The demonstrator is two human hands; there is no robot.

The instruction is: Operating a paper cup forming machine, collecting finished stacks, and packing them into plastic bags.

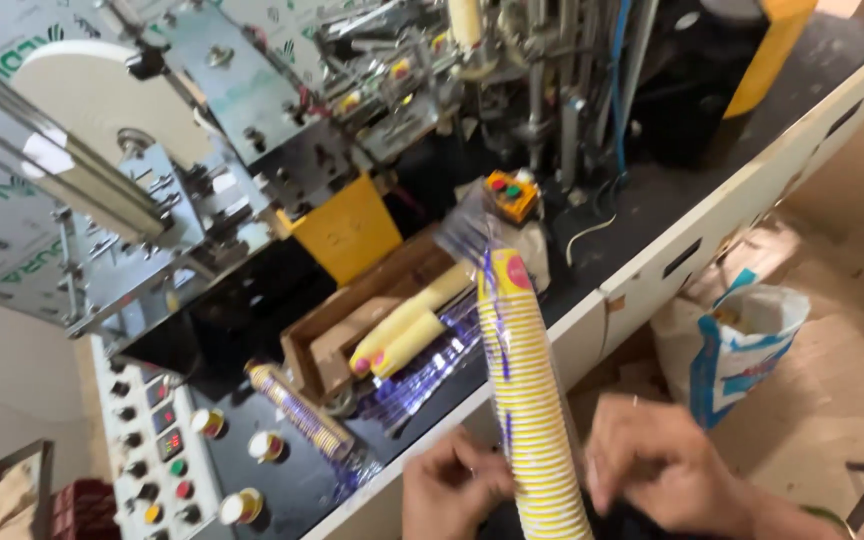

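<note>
The person holds a tall stack of paper cups point(530, 400) between both hands, low in the middle of the view. The stack is yellow with thin white lines and sits inside a clear plastic sleeve point(464, 232), which sticks out loose above the top cup. The stack leans a little to the left at its top.

The left hand point(452, 488) is closed around the lower left side of the stack, fingers curled on the plastic. The right hand point(657, 465) touches the lower right side; its fingers are bent toward the stack, but how firmly it grips cannot be told.

Behind the stack stands a cup machine point(252, 150) on a dark table point(712, 160). A cardboard box point(352, 330) beside it holds two more yellow stacks point(407, 330). A control panel point(162, 450) with buttons is at the lower left. A white and blue sack point(742, 345) rests on the floor at the right.
</note>
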